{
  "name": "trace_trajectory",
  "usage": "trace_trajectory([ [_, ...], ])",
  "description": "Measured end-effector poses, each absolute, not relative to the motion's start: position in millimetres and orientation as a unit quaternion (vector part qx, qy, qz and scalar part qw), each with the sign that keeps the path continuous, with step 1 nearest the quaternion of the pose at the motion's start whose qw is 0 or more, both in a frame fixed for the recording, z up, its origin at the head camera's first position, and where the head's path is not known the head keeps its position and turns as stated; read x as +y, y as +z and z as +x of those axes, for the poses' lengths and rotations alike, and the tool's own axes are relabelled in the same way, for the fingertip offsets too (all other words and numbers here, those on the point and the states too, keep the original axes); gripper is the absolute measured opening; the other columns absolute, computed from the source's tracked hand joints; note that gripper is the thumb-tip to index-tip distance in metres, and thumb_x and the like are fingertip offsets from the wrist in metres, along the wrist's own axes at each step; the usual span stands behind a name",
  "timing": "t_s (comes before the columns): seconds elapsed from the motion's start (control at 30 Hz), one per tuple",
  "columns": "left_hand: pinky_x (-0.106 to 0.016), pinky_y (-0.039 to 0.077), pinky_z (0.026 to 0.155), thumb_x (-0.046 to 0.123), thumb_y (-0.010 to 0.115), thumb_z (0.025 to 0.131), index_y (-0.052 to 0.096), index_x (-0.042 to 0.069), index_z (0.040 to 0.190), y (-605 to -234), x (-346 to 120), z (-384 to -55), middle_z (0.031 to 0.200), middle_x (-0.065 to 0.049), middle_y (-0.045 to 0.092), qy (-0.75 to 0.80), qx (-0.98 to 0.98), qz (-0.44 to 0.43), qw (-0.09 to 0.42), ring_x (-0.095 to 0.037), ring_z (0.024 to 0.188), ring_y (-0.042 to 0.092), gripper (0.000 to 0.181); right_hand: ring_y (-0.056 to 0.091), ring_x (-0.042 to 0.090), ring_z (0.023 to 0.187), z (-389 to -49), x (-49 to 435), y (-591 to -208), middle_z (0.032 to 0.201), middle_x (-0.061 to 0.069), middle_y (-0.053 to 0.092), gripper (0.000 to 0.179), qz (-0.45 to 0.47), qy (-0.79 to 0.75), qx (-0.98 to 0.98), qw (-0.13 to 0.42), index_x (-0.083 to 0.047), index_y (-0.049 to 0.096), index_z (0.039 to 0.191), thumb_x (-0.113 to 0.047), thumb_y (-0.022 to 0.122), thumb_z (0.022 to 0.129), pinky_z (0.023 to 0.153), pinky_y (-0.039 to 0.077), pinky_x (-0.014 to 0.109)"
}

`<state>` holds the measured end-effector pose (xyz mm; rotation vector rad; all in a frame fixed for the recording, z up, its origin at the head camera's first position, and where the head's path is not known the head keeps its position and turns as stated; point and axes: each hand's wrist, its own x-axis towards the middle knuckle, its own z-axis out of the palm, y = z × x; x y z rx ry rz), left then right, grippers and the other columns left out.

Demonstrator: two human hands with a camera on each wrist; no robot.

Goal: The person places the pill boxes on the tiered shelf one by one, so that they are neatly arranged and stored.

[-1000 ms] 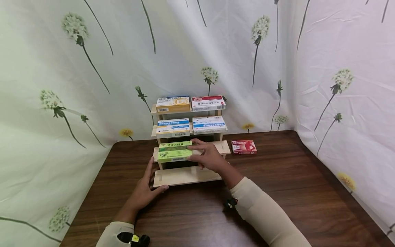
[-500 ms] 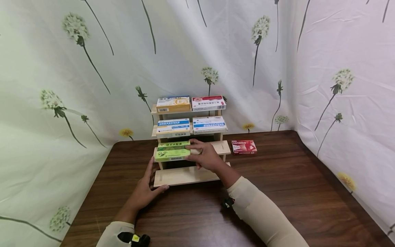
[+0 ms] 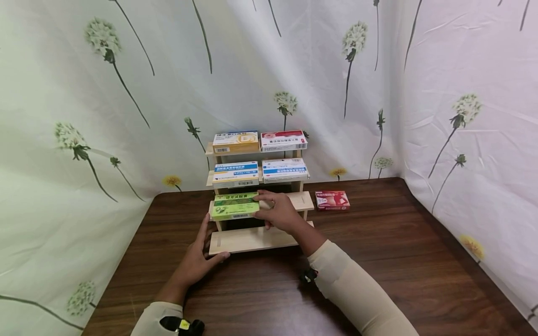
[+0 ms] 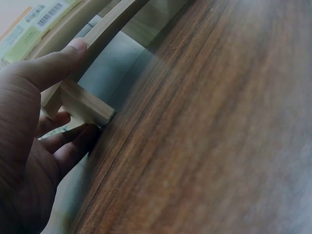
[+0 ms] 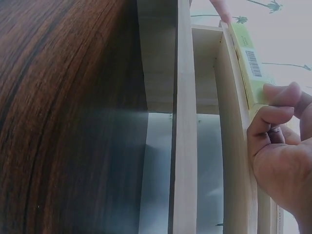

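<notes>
A tiered wooden display rack point(image 3: 256, 239) stands on the table. On its second step from the bottom, at the left, lies a green medicine box point(image 3: 235, 205). My right hand point(image 3: 280, 212) pinches the box's right end, thumb at the front corner and index finger along the top. In the right wrist view the thumb touches the green box point(image 5: 249, 63) near its barcode, the other fingers curled beside the step. My left hand point(image 3: 195, 261) grips the rack's lower left end; in the left wrist view its thumb lies on the shelf edge and the fingers reach round the side support point(image 4: 90, 105).
Above sit two blue-and-white boxes point(image 3: 236, 174) and, on the top step, a yellow box point(image 3: 236, 142) and a red-and-white box point(image 3: 284, 140). A red medicine box point(image 3: 332, 200) lies on the table right of the rack. A flowered curtain point(image 3: 244, 70) hangs behind.
My right hand has slid the green box slightly left along the step, then stayed nearly still. My left hand has kept its place on the rack.
</notes>
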<state>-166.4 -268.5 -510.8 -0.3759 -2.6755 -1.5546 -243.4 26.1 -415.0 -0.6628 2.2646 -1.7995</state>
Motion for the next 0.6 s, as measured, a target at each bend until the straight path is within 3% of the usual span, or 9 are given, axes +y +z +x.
trace_trajectory([
  [0.3,-0.060,0.060,0.102,0.032,0.087,0.097,-0.011,0.054,0.171,-512,-269,-167,0.174,-0.031,0.034,-0.499,-0.857,-0.126,0.017,-0.054,0.150,0.052,0.124,0.060,0.013,0.047,-244,27,-417,0.177,0.015,0.038,0.063,-0.214,-0.610,0.757,0.094,-0.008,0.059,0.158,-0.006,0.079,0.098,0.055,0.055,0.029],
  [0.6,-0.060,0.061,0.101,0.032,0.088,0.097,-0.010,0.052,0.172,-513,-269,-167,0.174,-0.031,0.034,-0.490,-0.862,-0.127,0.023,-0.054,0.149,0.053,0.125,0.060,0.013,0.046,-241,41,-418,0.174,0.018,0.043,0.062,-0.206,-0.622,0.752,0.077,-0.006,0.062,0.156,-0.005,0.081,0.097,0.053,0.054,0.030],
])
